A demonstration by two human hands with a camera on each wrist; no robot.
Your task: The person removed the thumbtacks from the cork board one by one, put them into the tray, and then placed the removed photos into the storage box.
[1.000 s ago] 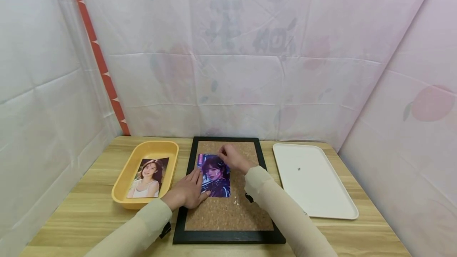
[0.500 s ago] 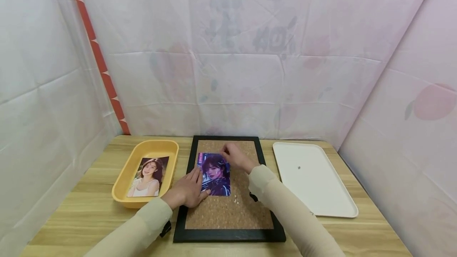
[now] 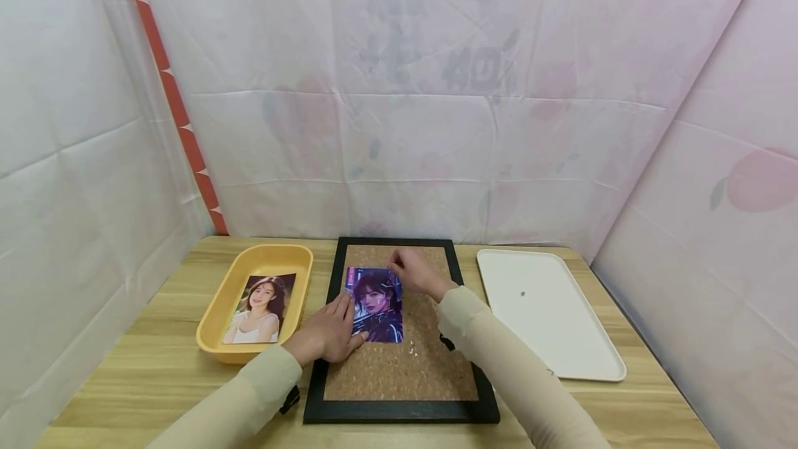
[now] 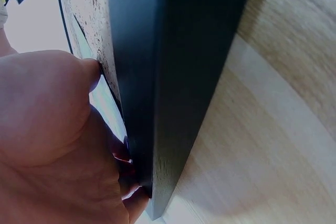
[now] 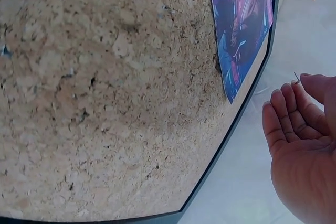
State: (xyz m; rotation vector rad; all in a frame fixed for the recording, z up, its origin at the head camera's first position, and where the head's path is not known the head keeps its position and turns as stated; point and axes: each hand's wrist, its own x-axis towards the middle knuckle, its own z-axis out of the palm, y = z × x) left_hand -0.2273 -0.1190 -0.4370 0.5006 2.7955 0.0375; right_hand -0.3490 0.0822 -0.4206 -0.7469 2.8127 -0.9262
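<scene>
A purple-blue picture print (image 3: 377,307) of a figure lies flat on the cork board (image 3: 399,380), which has a black frame (image 3: 399,412). My left hand (image 3: 330,331) rests over the print's left edge and lower left corner with its fingers extended. In the left wrist view, fingertips of the left hand (image 4: 52,124) touch beside the frame's inner edge. Near the print's upper right corner is my right hand (image 3: 416,274), raised off the board. Thumb and index finger pinch a thin pin (image 5: 297,78), its metal point showing; its head is hidden.
A yellow tray (image 3: 208,328) on the left holds a portrait photo (image 3: 258,310). To the right lies a white tray (image 3: 555,324) with a small dark spot on it. Tiny shiny bits (image 3: 413,349) lie on the cork below the print. Fabric walls enclose the wooden table (image 3: 125,366).
My right hand has shifted slightly to the right, away from the print's upper right corner. The left hand and the print have stayed in place.
</scene>
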